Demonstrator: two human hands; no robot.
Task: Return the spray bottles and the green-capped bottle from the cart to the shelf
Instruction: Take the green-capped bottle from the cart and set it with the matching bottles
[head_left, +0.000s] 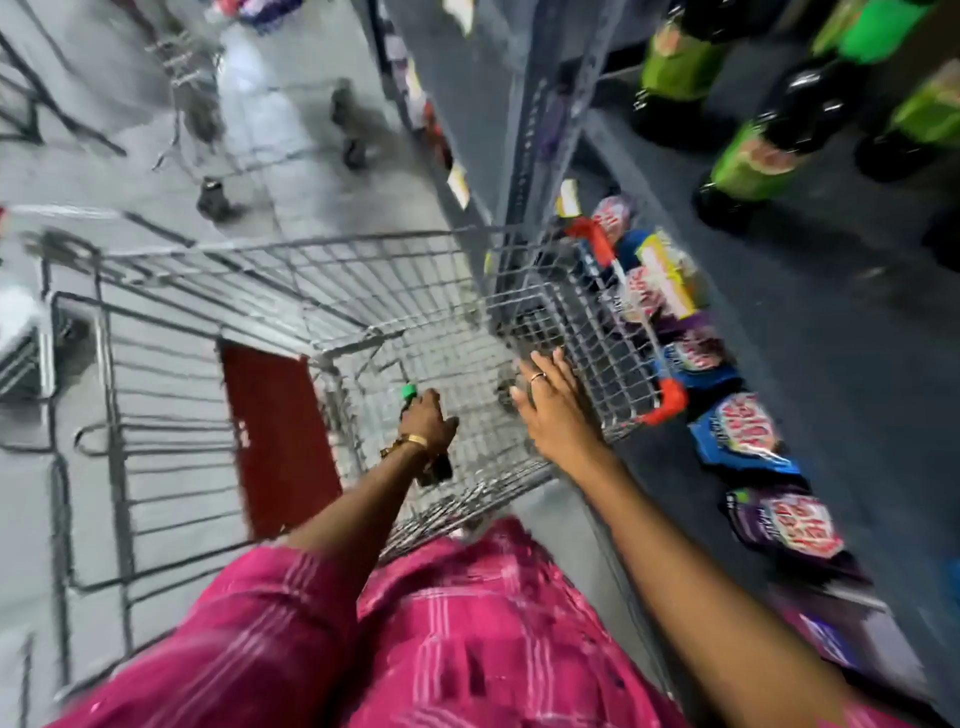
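Inside the wire cart (363, 270), my left hand (428, 423) is closed around a dark bottle with a green cap (409, 391); the cap pokes out above my fingers and the bottle's base shows below my wrist. My right hand (553, 402) is open with fingers spread, hovering over the cart's right side wall near its red corner guard. The grey shelf (779, 332) stands right of the cart. No spray bottle is visible in the blurred view.
Dark bottles with green labels (753, 156) stand on an upper shelf level. Colourful packets (748, 426) fill the lower level beside the cart. A red flap (280, 436) sits in the cart's seat. Another cart (192, 67) stands farther up the aisle.
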